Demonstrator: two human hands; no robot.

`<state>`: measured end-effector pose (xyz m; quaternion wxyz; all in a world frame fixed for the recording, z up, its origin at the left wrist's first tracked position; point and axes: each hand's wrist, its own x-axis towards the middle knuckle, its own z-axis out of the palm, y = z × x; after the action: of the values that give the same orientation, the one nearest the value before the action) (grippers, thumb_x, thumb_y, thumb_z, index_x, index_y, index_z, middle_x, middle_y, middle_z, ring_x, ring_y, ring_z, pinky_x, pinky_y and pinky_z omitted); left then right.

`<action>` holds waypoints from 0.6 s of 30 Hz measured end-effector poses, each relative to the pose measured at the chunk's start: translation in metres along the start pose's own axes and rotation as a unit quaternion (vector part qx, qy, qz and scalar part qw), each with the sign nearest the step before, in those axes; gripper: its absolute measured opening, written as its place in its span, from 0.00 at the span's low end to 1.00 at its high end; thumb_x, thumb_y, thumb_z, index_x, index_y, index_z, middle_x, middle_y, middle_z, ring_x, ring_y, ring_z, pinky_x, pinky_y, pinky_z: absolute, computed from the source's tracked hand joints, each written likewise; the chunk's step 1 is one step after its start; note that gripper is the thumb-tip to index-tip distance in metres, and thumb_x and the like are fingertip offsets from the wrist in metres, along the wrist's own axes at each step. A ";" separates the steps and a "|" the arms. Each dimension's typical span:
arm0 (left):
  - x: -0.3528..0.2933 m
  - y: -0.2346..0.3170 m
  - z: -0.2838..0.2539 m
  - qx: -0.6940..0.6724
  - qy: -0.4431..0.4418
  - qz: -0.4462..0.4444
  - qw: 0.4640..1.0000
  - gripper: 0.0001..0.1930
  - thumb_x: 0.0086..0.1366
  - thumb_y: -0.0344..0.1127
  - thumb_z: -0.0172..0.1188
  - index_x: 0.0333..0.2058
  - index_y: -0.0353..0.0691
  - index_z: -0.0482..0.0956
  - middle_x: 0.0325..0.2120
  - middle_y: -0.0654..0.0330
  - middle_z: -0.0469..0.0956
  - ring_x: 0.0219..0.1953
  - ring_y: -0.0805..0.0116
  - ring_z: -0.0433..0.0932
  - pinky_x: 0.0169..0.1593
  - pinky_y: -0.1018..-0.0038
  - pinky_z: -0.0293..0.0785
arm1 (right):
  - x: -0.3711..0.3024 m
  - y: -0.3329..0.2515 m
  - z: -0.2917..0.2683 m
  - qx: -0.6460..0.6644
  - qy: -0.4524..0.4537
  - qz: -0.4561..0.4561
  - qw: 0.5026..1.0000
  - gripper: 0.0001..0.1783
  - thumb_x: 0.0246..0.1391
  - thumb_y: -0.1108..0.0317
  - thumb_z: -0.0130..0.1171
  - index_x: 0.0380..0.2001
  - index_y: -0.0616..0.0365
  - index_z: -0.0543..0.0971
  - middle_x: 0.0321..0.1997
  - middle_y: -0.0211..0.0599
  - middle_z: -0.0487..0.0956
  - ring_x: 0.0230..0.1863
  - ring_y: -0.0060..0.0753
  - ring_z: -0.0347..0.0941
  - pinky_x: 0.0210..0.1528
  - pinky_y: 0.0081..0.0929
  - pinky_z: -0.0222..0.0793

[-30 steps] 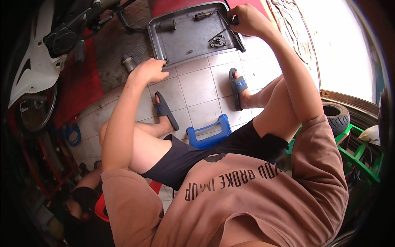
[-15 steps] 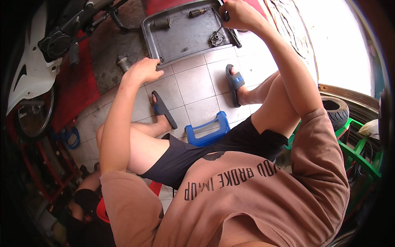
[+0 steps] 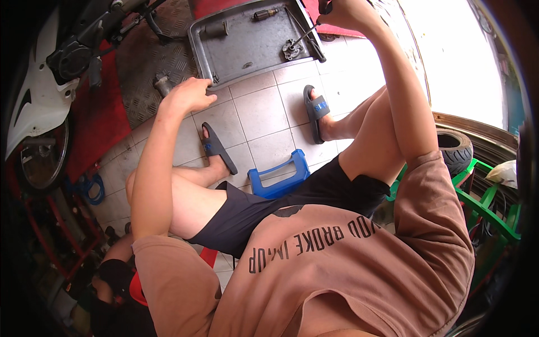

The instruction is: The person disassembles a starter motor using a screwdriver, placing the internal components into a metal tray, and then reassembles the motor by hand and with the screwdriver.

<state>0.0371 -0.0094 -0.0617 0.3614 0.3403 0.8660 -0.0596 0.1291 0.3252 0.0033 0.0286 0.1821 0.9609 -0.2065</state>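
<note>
No packages, signs or screens in view; no separate labels

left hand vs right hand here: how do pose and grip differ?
The left hand rests low at the near rim of the grey metal tray, holding no tool. The right hand is raised at the tray's far corner, closed on a slim tool whose tip points down at a small round part. Both arms are stretched towards the tray.
</note>
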 end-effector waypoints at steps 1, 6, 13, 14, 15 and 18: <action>-0.003 -0.001 0.000 -0.004 0.001 -0.005 1.000 0.26 0.62 0.45 0.57 0.57 0.40 0.71 0.50 0.44 0.75 0.54 0.50 0.73 0.58 0.62 0.68 | 0.000 -0.003 0.001 -0.003 -0.006 -0.001 1.000 0.06 0.32 0.71 0.64 0.17 0.62 0.79 0.15 0.40 0.77 0.17 0.32 0.74 0.21 0.31 0.70; 0.005 0.000 0.001 -0.001 0.001 0.011 1.000 0.26 0.61 0.44 0.57 0.56 0.39 0.71 0.50 0.43 0.75 0.54 0.49 0.73 0.58 0.62 0.68 | 0.006 0.008 0.009 0.024 -0.010 0.000 1.000 0.06 0.33 0.71 0.65 0.18 0.60 0.80 0.15 0.39 0.77 0.18 0.31 0.75 0.21 0.32 0.70; 0.004 -0.005 0.003 -0.007 0.009 0.015 1.000 0.26 0.60 0.43 0.58 0.55 0.37 0.72 0.48 0.43 0.76 0.53 0.49 0.75 0.57 0.63 0.69 | 0.007 0.000 0.014 -0.024 0.000 -0.013 1.000 0.05 0.32 0.71 0.65 0.19 0.58 0.82 0.16 0.38 0.78 0.19 0.31 0.76 0.23 0.31 0.71; 0.004 -0.005 0.002 -0.007 0.010 0.016 1.000 0.26 0.60 0.43 0.58 0.55 0.37 0.72 0.48 0.43 0.76 0.53 0.49 0.75 0.57 0.63 0.69 | 0.010 0.006 0.017 -0.025 0.000 -0.013 1.000 0.05 0.32 0.71 0.65 0.19 0.58 0.82 0.16 0.38 0.78 0.19 0.31 0.76 0.23 0.31 0.71; 0.005 -0.003 0.001 -0.008 0.010 0.018 1.000 0.26 0.60 0.43 0.58 0.55 0.37 0.72 0.48 0.43 0.76 0.52 0.49 0.75 0.57 0.63 0.69 | 0.015 0.017 0.021 -0.027 0.025 -0.038 0.999 0.05 0.32 0.71 0.65 0.19 0.58 0.82 0.17 0.38 0.79 0.19 0.32 0.76 0.23 0.32 0.71; 0.008 -0.001 0.001 -0.007 0.011 0.021 1.000 0.26 0.60 0.43 0.58 0.55 0.37 0.72 0.48 0.43 0.76 0.52 0.49 0.75 0.57 0.63 0.70 | 0.024 0.032 0.029 -0.032 0.050 -0.044 0.997 0.05 0.31 0.71 0.65 0.19 0.58 0.82 0.17 0.39 0.79 0.20 0.34 0.76 0.24 0.33 0.72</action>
<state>0.0330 -0.0068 -0.0678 0.3556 0.3560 0.8631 -0.0421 0.1182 0.3489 -0.0386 -0.0224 0.1484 0.9745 -0.1671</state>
